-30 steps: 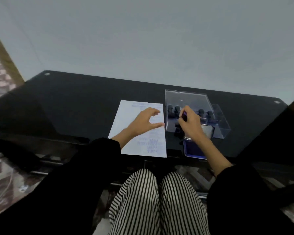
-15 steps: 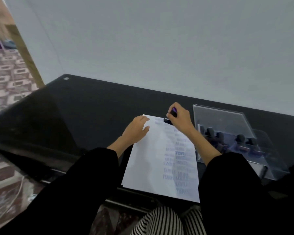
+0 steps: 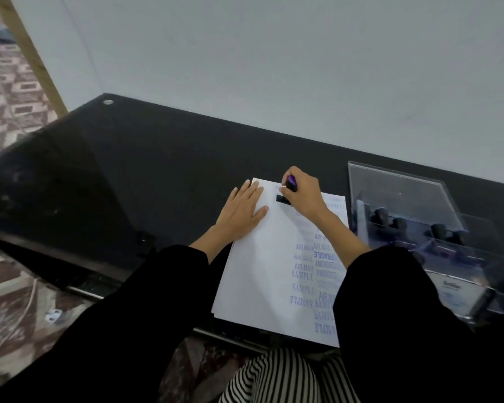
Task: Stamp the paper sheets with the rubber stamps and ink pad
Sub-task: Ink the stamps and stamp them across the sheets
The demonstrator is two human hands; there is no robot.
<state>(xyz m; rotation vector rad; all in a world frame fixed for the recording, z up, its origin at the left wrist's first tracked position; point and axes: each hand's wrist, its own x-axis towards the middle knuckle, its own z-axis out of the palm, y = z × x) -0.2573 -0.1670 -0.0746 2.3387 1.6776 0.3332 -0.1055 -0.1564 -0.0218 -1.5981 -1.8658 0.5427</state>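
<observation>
Pressing stamp [image 3: 283,198] on paper [image 3: 262,271] near far edge, my right hand [image 3: 304,196] fingers pinching purple handle. My left hand [image 3: 242,210] flat, fingers straight and together, pins paper to bench [image 3: 157,170]. Stamp light, stiff: take by handle. Paper thin, likely slides on glossy bench.

Probably a home room: black glass desk [image 3: 157,158] against plain wall [image 3: 274,53], patterned floor [image 3: 9,82], wooden door frame [image 3: 37,59].

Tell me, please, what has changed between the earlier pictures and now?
The right hand carried the stamp left from the clear case to the far end of the paper. The left hand went from raised to flat on the paper. The grip and the case stayed.
</observation>
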